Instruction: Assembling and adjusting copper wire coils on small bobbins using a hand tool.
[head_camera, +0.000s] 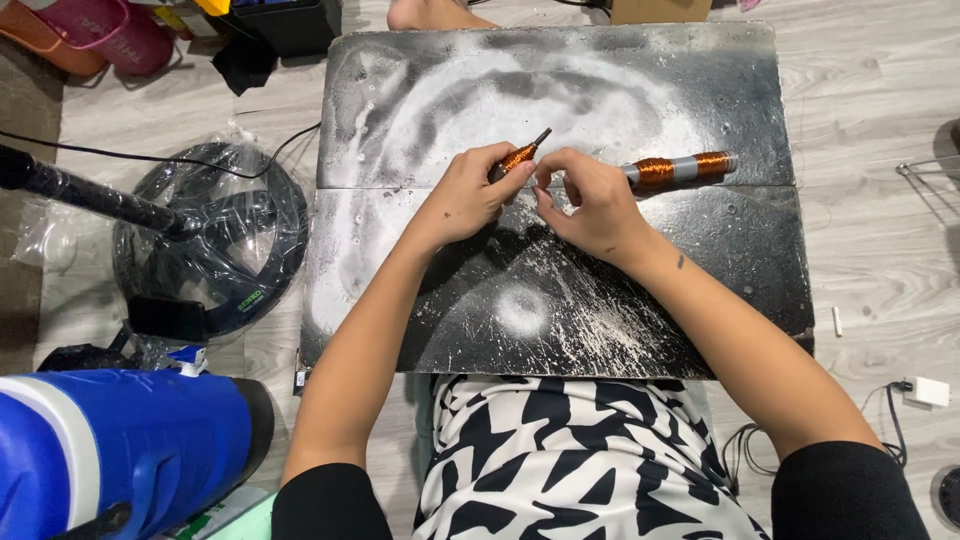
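My left hand (468, 195) grips a small rod wound with copper-coloured wire (520, 156), its dark tip pointing up and to the right. My right hand (585, 200) is pinched just to the right of that rod, fingertips nearly touching it; whether a fine wire runs between the fingers is too small to tell. Behind my right hand lies a grey spool of copper wire (685, 169), flat on the dark board (420, 90). Both hands hover over the middle of the board.
The board is black with white powdery smears and rests over my lap. A fan base in plastic wrap (215, 240) and a blue container (110, 440) sit on the floor at left. A white charger (926, 391) lies at right.
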